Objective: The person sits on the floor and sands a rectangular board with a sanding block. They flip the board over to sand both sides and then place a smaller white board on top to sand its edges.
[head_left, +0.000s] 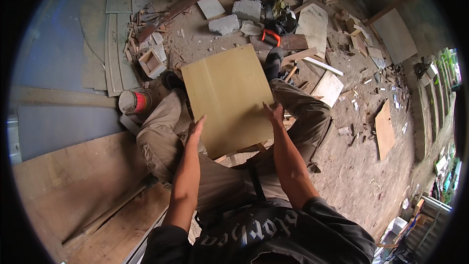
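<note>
Head view: left hand (pixel 196 130) and right hand (pixel 275 112) grip panel (pixel 229 95) edges.

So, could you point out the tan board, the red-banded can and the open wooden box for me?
tan board (pixel 228 99): head view, middle of its flat top
red-banded can (pixel 140 101): head view, on its red band
open wooden box (pixel 152 62): head view, on its inside

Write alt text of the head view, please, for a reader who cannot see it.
The left hand and the right hand hold a yellowish board by opposite edges between the legs. Grey blocks and wood scraps lie on the dirty floor beyond.
</note>
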Available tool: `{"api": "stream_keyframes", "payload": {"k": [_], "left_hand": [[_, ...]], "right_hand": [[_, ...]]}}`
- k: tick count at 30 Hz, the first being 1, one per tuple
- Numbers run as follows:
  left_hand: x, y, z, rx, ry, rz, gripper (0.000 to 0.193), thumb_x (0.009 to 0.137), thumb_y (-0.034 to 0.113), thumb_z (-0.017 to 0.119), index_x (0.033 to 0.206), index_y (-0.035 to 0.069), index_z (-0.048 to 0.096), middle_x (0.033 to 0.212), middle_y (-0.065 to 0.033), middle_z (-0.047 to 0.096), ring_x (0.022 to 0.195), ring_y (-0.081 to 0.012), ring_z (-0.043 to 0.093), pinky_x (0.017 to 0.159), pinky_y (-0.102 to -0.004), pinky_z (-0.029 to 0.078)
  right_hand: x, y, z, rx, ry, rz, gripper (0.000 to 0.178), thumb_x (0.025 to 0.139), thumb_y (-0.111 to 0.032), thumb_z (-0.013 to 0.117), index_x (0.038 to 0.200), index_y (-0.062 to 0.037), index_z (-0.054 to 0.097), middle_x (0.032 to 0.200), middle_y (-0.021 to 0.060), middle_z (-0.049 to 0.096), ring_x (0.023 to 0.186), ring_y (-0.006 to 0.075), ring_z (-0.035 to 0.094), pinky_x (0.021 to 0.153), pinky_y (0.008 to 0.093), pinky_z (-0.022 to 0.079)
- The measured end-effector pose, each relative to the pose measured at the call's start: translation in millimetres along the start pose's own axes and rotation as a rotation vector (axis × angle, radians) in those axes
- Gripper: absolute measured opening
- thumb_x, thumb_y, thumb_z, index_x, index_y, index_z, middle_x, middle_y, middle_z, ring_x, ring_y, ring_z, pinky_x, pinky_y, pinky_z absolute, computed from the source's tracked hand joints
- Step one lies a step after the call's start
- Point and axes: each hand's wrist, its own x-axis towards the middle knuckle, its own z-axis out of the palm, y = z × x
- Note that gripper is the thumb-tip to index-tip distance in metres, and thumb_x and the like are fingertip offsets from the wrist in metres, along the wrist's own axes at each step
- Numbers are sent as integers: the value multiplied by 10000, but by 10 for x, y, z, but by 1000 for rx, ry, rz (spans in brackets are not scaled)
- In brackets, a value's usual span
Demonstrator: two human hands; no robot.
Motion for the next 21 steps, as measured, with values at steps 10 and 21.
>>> {"api": "stream_keyframes", "payload": {"k": [10,21], "left_hand": [[268,-278,-6,326,72,212,1031,832,503,748,1511,-110,272,1493,-322,432,1374,-427,455,1121,-456,395],[238,265,226,847,490,588,849,979,441,565,1590,5,169,1637,-265,196,1517,-409,214,1188,-600,230]], "right_hand": [[-413,-368,243,-376,-38,-114,898,770,-366,834,1448,27,394,1382,286,507,1267,432,517,1060,510,420],[-688,-1245,748,-657,-356,-468,890,918,-557,623,1592,-97,265,1627,332,127,1506,497,170,1199,639,144]]}}
